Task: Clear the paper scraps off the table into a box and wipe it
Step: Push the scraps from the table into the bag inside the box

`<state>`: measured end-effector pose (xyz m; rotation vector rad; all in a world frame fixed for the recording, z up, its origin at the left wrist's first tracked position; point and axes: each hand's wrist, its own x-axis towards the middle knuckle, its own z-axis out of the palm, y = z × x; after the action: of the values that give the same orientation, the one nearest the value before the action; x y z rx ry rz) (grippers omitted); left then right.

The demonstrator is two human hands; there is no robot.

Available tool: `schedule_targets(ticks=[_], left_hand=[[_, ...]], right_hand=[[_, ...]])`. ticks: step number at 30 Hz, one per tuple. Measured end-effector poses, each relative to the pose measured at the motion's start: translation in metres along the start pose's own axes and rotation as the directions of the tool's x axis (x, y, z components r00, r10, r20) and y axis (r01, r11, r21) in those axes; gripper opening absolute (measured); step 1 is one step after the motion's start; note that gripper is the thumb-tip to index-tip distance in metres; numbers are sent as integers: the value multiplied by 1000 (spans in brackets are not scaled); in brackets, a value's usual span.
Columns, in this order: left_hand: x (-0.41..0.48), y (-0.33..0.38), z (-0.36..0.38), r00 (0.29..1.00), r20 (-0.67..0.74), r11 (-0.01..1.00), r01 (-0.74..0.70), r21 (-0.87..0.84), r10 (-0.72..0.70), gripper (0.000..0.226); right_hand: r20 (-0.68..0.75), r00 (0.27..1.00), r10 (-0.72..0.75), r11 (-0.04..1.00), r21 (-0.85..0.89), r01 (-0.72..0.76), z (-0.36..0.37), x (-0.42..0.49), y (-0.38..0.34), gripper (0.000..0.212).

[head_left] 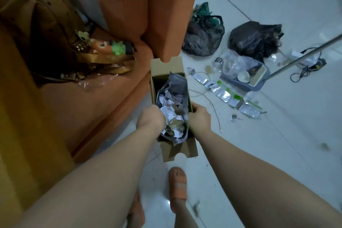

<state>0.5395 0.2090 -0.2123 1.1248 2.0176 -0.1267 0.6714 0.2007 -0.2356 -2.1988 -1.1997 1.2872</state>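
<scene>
Head view, frame centre: the right hand (199,116) gripped the box (166,68) wall; the left hand (150,119) had fingers hidden among paper scraps (171,112), grip unclear.

Open cardboard box (167,72), flaps up, holding crumpled white paper scraps (171,111) in grey wrapping

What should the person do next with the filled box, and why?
Probably lower the box to the floor near the black bags. Both the left hand and the right hand grip its sides, the paper scraps fill it, and wiping needs a free hand.
</scene>
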Motion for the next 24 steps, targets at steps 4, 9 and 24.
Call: schedule_targets(ticks=[4,9,24], left_hand=[[24,5,39,999,28,998,-26,53,24,25],[52,-2,93,999,45,995,-15,104,10,35],[157,-49,233,998,55,998,-47,49,44,22]], right_hand=[[-28,999,46,998,31,-46,7,18,37,16],[-31,994,110,993,54,-108,24,50,86,21],[33,976,216,974,58,-218,106,145,226,28]])
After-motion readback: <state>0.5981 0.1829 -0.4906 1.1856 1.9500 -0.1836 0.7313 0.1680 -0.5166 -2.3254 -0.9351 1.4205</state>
